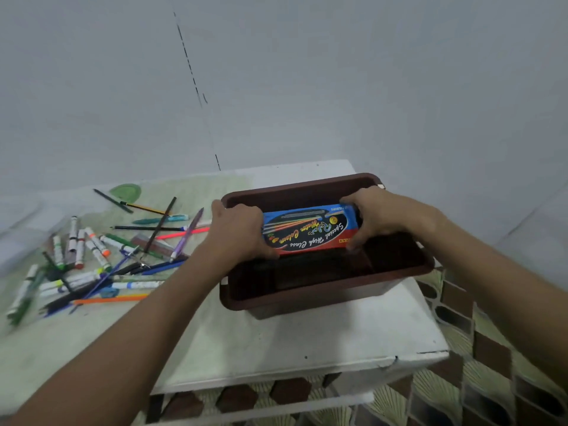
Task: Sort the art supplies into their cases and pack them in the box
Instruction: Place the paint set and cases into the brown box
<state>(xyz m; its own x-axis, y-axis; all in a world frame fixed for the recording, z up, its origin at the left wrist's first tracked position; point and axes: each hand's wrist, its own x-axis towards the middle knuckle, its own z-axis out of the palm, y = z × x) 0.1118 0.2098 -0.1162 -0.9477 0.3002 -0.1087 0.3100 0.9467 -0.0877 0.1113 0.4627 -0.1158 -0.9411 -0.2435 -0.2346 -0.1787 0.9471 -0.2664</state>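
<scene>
Gripping the water-colour case (307, 230) over the brown box (322, 290), seemingly unreleased.

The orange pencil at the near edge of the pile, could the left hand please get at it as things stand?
Probably not yet: the left hand grips the marker case, though the orange pencil lies uncovered.

The brown box (322, 298) fills the right half of the table (276, 348), and a colourful case (309, 230) held by both hands spans its open top. Loose pens and markers (101, 253) crowd the left side. Bare tabletop lies along the near edge.
</scene>
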